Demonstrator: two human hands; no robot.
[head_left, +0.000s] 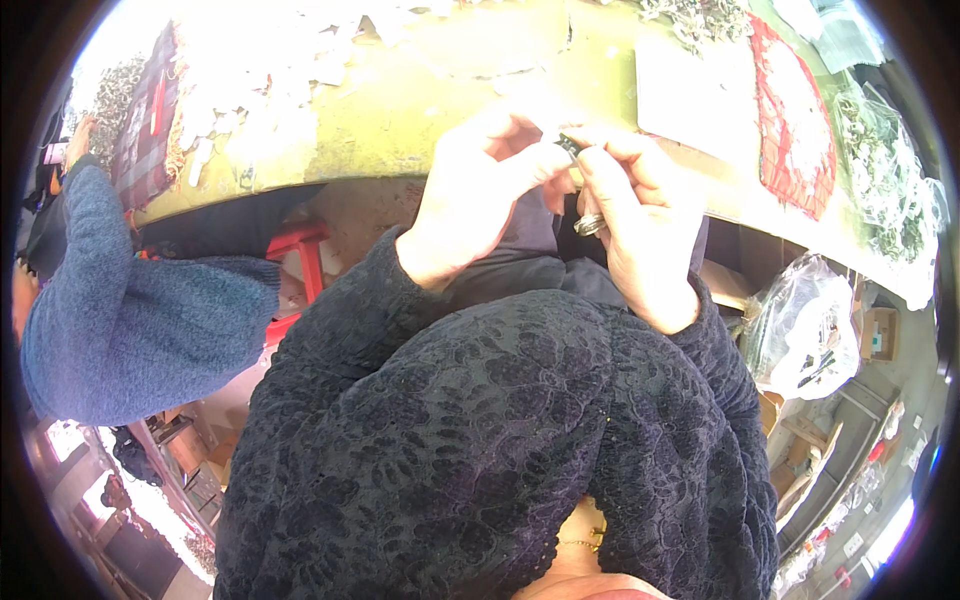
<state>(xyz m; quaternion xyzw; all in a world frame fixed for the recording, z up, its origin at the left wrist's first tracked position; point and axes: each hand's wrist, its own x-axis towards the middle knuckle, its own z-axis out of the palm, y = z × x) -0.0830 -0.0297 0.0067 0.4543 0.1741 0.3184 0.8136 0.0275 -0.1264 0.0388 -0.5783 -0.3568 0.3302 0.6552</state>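
Observation:
Both my hands are raised over the near edge of the yellow table (pixel 400 130), their fingertips close together. Between them is a small dark metal piece (pixel 568 147), too small to name. My left hand (pixel 470 195) pinches it from the left with thumb and forefinger. My right hand (pixel 640 200) closes on it from the right, fingers bent. A second small shiny metal piece (pixel 590 224) shows below the right fingers, against the palm side; how it is held there is partly hidden.
White scattered pieces (pixel 270 80) lie at the far left. At the right are a pale sheet (pixel 685 95), a red cloth (pixel 775 110) with small pieces and clear plastic bags (pixel 885 180). A person in a blue fuzzy sleeve (pixel 100 230) works at left, near a red stool (pixel 305 250).

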